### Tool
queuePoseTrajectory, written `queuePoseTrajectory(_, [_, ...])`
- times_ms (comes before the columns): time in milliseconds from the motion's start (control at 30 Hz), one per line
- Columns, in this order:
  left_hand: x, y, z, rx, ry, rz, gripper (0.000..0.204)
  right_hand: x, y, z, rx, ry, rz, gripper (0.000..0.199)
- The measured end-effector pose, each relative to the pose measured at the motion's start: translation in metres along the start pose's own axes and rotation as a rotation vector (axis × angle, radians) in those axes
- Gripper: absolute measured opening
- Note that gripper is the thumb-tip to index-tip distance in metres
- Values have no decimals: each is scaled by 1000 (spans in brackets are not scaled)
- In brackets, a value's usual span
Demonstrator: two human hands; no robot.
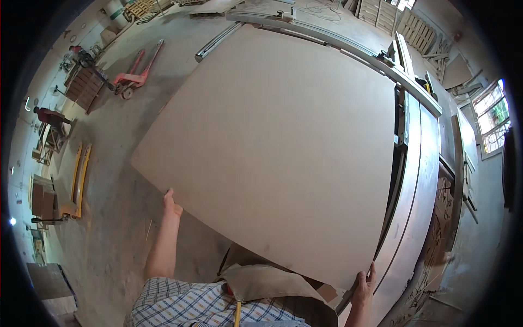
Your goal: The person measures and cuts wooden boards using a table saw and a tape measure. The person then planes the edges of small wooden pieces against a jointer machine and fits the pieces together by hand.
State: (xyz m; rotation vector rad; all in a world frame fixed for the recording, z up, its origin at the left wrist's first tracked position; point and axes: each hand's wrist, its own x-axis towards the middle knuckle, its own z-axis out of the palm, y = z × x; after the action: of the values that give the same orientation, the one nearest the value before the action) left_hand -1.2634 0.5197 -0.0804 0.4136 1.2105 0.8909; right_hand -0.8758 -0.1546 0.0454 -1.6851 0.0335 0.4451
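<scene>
Big board in both my hands.
L hand (172, 204) grips the near-left edge of the beige board (278, 147), R hand (364, 283) clamps its near-right corner; board lies over the saw table (419, 163), w/ concrete floor (109, 163) left.

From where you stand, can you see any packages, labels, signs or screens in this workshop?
None that I can make out.
Nearest thing to a package: brown boxes at far left, too small to tell.
The big tan board is bare, no label; left hand and right hand hold its near edge.
</scene>
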Motion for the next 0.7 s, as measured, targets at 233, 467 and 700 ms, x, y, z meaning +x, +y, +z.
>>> queuePoseTrajectory(233, [-73, -72, 21, 65, -31, -54, 48, -22, 2, -96, 62, 94, 42, 65])
queuePoseTrajectory(467, [-141, -114, 22, 75, -165, -111, 45, -27, 19, -191, 43, 162, 81, 63])
queuePoseTrajectory(700, [-189, -135, 57, 201, -385, -155, 40, -50, 51, -270, 54, 271, 179, 65])
